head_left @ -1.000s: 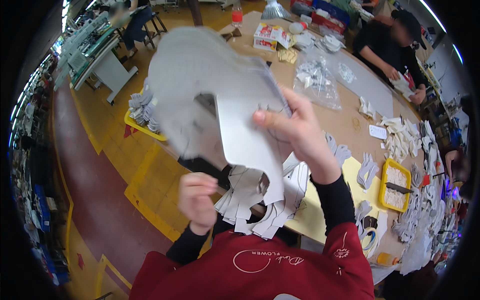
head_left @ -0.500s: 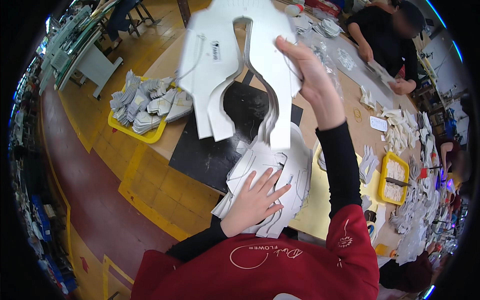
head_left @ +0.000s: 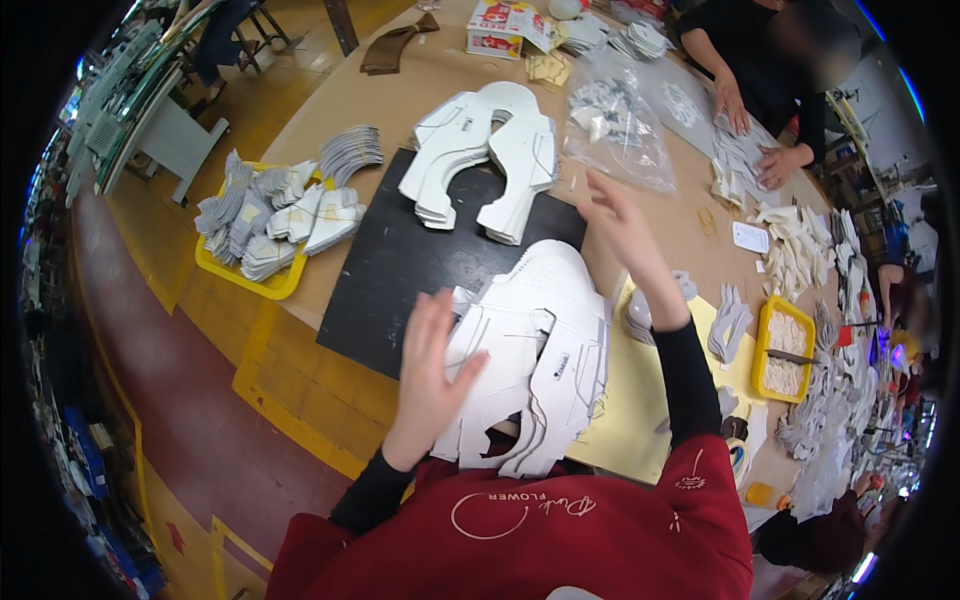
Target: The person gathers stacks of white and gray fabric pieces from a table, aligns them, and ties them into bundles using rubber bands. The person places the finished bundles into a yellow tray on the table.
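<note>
A stack of white, U-shaped shoe-upper pieces (head_left: pixel 505 98) lies on the far part of a black mat (head_left: pixel 375 280). Closer to my body is a second, looser pile of white upper pieces (head_left: pixel 545 280), its edges fanned and overlapping. My left hand (head_left: pixel 432 375) hovers at the left side of this near pile, fingers up and thumb apart, holding nothing. Off to the right of the mat, my right hand (head_left: pixel 622 225) is raised with its fingers loosely apart and nothing in them. It is clear of both stacks.
At left stands a yellow tray (head_left: pixel 285 290) of bundled grey-white pieces, with a curved grey stack (head_left: pixel 350 155) beside it. A clear plastic bag (head_left: pixel 640 150) lies at far right. Another yellow tray (head_left: pixel 770 385) holds small pale pieces. Across the table a person's hands (head_left: pixel 735 110) handle pale pieces.
The stack my right hand held up now lies on the black mat, and that hand has let go and drawn back. My left hand has lifted off the near pile.
</note>
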`<state>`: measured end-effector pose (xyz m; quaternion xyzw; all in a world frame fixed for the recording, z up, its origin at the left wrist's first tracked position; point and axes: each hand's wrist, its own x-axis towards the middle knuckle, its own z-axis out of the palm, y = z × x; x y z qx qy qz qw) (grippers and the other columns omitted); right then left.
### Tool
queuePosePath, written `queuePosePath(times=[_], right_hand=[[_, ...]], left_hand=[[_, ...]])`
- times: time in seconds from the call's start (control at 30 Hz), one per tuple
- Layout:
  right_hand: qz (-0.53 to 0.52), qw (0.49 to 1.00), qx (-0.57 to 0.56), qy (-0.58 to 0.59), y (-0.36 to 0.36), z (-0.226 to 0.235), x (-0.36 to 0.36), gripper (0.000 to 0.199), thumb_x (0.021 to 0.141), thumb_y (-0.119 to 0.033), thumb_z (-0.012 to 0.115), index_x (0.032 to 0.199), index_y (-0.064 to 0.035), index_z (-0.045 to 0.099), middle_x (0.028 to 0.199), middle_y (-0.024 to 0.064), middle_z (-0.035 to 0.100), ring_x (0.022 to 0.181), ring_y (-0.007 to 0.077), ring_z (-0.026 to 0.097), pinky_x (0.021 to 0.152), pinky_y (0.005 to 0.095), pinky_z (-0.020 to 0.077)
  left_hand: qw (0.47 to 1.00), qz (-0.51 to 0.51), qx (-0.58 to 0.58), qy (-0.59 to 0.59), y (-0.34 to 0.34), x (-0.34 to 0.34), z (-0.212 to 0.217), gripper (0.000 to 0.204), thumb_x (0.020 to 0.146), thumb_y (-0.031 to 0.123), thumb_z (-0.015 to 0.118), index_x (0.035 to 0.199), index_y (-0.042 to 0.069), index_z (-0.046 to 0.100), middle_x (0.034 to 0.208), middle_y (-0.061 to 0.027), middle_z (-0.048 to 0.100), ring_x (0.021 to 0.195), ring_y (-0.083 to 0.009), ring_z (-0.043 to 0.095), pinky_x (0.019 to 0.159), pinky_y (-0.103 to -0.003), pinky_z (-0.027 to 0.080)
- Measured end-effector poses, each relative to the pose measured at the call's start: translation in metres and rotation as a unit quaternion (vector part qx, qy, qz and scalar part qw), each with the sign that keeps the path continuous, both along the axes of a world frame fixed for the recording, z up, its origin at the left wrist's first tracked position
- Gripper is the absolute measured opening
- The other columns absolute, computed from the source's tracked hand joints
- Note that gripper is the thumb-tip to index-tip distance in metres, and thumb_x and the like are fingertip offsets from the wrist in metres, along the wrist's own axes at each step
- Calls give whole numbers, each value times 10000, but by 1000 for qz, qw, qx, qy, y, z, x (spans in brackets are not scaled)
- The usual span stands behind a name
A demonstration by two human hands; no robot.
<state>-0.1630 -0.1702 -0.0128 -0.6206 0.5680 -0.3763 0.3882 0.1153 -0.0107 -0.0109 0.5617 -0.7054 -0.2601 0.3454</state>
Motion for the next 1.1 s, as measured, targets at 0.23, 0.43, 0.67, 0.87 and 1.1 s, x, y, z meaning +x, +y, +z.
queuePosePath(times=[0.23,0.43,0.67,0.87,1.1], right_hand=[[26,980,52,188,151,-6,-10,590,872,-262,703,1333,36,485,1286,262,542,1214,324,531,1021,388,421],[-69,961,178,-202,180,-3,14,698,784,-111,767,1370,45,421,1242,199,595,1119,248,605,944,339,489],[-83,964,105,-230,181,31,22,593,742,-2,775,1288,51,549,1105,131,671,965,186,663,857,280,519],[63,978,-197,-38,180,135,43,581,748,36,738,1307,26,579,996,118,718,889,135,675,804,261,528],[42,941,-331,59,198,177,62,548,750,42,752,1276,7,603,991,128,725,888,141,690,808,259,527]], left_hand=[[996,-46,64,-31,-3,-7,-8,604,836,240,738,1283,-70,476,1417,-255,447,1339,-409,412,1095,-451,344],[982,-13,164,95,-3,-2,-5,537,810,155,746,1260,-22,513,1328,-220,503,1233,-340,513,1007,-385,428],[996,60,-56,37,33,-29,21,325,864,123,688,1153,14,589,1119,-155,598,1029,-277,603,907,-361,473],[975,-127,109,147,60,-43,32,297,979,239,549,1088,-30,610,890,-153,661,815,-234,670,763,-323,507],[776,-184,231,558,39,-63,59,546,1030,421,411,1377,1,440,1386,-107,510,1294,-222,465,1097,-386,323]])
